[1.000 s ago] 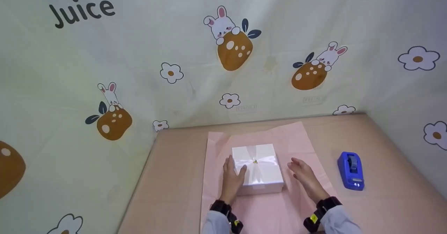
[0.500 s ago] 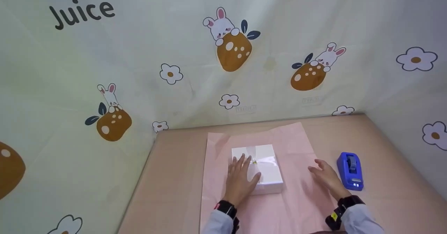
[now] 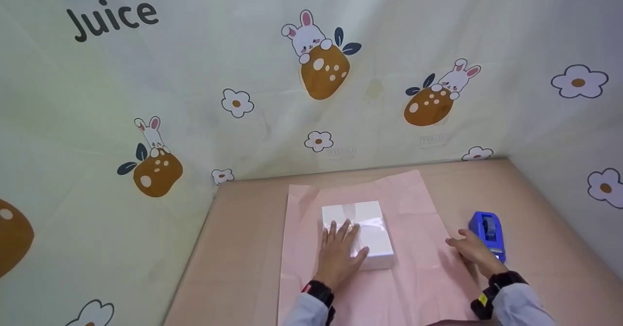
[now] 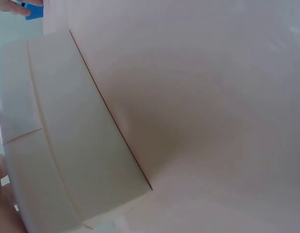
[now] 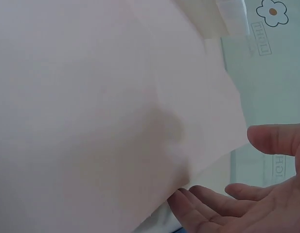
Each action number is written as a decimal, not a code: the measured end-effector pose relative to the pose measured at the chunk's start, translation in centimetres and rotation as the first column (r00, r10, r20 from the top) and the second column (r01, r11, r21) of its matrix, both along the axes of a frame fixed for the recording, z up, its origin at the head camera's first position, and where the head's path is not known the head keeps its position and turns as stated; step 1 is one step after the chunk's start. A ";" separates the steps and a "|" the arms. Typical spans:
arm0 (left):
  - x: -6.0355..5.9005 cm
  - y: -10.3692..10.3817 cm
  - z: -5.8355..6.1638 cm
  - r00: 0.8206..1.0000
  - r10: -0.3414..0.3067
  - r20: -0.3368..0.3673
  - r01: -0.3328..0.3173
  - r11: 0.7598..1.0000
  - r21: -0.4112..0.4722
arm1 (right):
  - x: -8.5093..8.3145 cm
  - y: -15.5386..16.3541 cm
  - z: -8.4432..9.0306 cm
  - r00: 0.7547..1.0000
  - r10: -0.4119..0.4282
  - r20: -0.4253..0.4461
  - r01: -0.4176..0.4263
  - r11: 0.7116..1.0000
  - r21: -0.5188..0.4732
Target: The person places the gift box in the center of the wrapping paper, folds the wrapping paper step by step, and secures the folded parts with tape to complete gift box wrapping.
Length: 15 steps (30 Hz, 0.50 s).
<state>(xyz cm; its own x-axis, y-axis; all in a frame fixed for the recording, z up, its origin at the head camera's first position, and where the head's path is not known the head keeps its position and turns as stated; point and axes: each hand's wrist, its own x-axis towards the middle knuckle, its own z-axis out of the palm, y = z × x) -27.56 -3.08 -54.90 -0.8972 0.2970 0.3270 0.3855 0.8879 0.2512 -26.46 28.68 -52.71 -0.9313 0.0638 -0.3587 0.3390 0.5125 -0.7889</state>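
A white gift box (image 3: 377,238) with a shiny ribbon crossing its lid sits on a sheet of pink wrapping paper (image 3: 413,282). Spread over the lid's left side, my left hand (image 3: 337,258) rests with straight fingers. The left wrist view shows the front side of the box (image 4: 86,136), with the seam of its lid. My right hand (image 3: 479,253) is at the paper's right edge. In the right wrist view, the fingertips of my right hand (image 5: 256,199) touch or slip just under that edge, while the thumb stays apart from them.
A blue tape dispenser (image 3: 489,226) stands right of the paper, partly behind my right hand. The tan table (image 3: 243,248) extends on both sides. A curtain (image 3: 263,48) printed with rabbits, fruit and flowers hangs behind and at the sides.
My left hand has gone from the box's left side onto its lid. My right hand has moved right, from beside the box to the paper's right edge. The box stays in place.
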 end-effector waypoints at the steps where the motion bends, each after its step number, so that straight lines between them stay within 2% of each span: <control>1: 0.0 0.0 0.0 1.000 0.002 0.000 -0.002 1.000 -0.004 | 0.0 0.2 0.0 1.000 0.003 0.003 -0.003 1.000 0.006; 11: -0.1 0.0 -0.4 0.999 -0.008 -0.048 0.008 1.000 -0.007 | 0.3 1.4 -0.2 0.999 -0.017 0.048 0.019 0.999 -0.031; 15: 0.0 0.0 -0.4 0.999 -0.004 -0.042 0.003 1.000 -0.013 | 0.7 1.5 -0.1 0.999 -0.017 0.034 0.019 0.999 -0.040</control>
